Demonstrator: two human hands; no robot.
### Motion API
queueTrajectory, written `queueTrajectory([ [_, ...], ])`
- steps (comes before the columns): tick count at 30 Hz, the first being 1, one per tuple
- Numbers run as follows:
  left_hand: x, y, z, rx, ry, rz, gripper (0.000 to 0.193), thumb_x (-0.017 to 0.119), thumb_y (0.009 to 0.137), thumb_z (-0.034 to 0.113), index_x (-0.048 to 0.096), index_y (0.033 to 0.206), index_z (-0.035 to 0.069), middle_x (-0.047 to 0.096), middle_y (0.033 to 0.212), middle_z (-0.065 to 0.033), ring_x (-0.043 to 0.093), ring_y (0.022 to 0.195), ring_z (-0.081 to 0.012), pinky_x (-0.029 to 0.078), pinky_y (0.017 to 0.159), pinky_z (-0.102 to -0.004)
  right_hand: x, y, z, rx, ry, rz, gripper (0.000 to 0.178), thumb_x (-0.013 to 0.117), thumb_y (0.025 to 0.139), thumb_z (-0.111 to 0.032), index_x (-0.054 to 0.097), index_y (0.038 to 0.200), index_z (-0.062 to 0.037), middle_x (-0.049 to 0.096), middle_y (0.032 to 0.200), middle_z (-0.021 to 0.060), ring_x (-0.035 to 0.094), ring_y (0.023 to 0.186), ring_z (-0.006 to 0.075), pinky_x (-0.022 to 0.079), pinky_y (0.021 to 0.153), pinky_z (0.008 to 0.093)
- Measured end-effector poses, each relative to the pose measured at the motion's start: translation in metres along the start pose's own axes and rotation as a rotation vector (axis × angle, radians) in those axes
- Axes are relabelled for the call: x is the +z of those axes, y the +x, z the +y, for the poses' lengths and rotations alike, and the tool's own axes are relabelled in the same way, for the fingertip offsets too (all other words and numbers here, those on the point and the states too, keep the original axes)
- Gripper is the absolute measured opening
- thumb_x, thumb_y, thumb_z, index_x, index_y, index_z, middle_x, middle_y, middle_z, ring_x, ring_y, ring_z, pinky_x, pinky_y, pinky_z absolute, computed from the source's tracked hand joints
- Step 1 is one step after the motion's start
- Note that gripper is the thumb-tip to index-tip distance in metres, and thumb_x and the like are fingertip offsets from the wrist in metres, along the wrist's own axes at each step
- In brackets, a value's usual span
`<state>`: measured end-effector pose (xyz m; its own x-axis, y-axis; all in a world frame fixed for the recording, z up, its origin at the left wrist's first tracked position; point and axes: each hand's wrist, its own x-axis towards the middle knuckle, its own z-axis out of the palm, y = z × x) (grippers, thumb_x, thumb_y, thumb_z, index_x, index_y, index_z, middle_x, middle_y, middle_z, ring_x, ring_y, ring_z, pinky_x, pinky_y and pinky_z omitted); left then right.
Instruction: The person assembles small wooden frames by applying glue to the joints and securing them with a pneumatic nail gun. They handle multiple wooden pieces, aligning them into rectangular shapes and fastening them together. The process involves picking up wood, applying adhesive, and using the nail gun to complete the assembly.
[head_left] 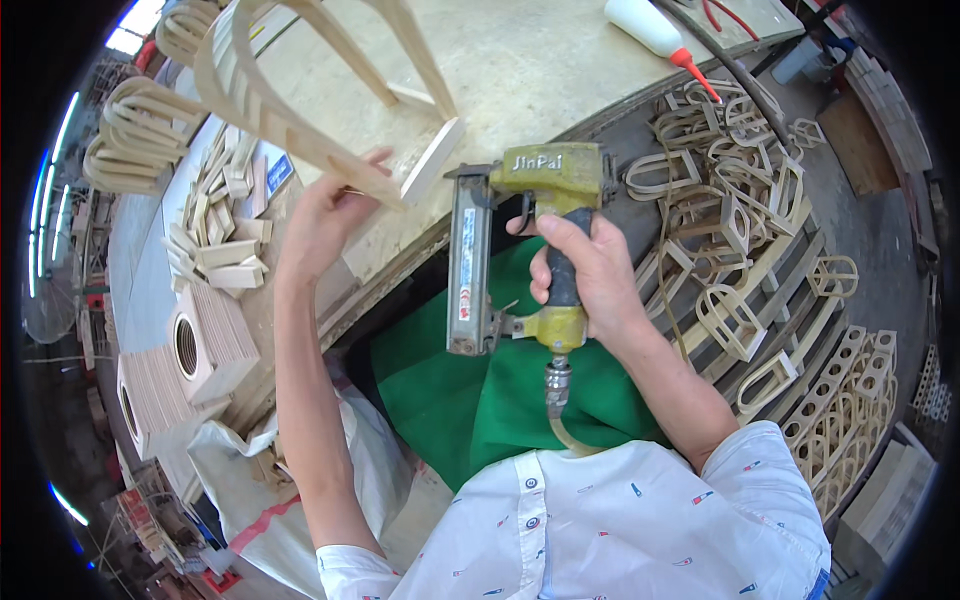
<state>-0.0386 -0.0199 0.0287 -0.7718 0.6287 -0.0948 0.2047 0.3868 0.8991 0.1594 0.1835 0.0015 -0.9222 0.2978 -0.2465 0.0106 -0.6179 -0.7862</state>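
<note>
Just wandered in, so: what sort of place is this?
Probably a woodworking shop: a nail or staple gun in the right hand, wood blocks piled on the workbench, arched wooden frames heaped nearby.

On my head feed, the nail gun [553, 178] carries one clear line of pale lettering across its yellow-green top. I also see a narrow blue, white and red sticker [467, 262] down its grey front; print too small to read. Blue card [279, 173] beside wood blocks [236, 252]: pale marks, illegible.
</note>
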Motion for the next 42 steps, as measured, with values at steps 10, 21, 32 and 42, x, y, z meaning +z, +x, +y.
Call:
queueTrajectory([
  [10,0.019,0.075,0.003,0.116,-0.021,-0.153,0.058,0.077,0.075,0.014,0.060,0.129,0.007,0.050,0.131,0.0024,0.047,0.081,-0.0070,0.041,0.073,-0.0217,-0.017,0.040,-0.028,-0.047,-0.042,-0.011,0.026,0.056,0.093,-0.015,0.054,0.110,0.0050,0.065,0.098,0.0112,0.054,0.057,0.0088,0.048,0.046,0.0247],
  [21,0.018,0.076,0.005,0.057,0.037,-0.200,0.058,0.079,0.072,0.015,0.062,0.127,0.006,0.048,0.135,0.0083,0.041,0.075,-0.0066,0.040,0.073,-0.0208,-0.019,0.047,-0.027,-0.028,-0.022,-0.037,0.027,0.056,0.093,-0.014,0.054,0.113,0.0047,0.064,0.101,0.0127,0.054,0.056,0.0089,0.048,0.046,0.0241],
  [32,0.021,0.079,-0.007,0.070,-0.071,-0.160,0.061,0.083,0.070,0.021,0.062,0.125,0.005,0.048,0.137,0.0052,0.050,0.089,-0.0091,0.044,0.081,-0.0241,-0.018,0.051,-0.055,-0.087,-0.204,-0.043,0.025,0.058,0.092,-0.013,0.051,0.110,0.0036,0.063,0.097,0.0128,0.055,0.054,0.0115,0.048,0.045,0.0255],
  [42,0.023,0.077,0.003,0.079,-0.095,-0.200,0.056,0.080,0.073,0.016,0.062,0.125,0.004,0.046,0.136,0.0047,0.049,0.092,-0.0080,0.040,0.083,-0.0237,0.001,0.028,-0.108,-0.251,-0.441,-0.073,0.027,0.063,0.088,-0.009,0.056,0.109,0.0059,0.066,0.098,0.0128,0.054,0.054,0.0110,0.046,0.048,0.0258],
])
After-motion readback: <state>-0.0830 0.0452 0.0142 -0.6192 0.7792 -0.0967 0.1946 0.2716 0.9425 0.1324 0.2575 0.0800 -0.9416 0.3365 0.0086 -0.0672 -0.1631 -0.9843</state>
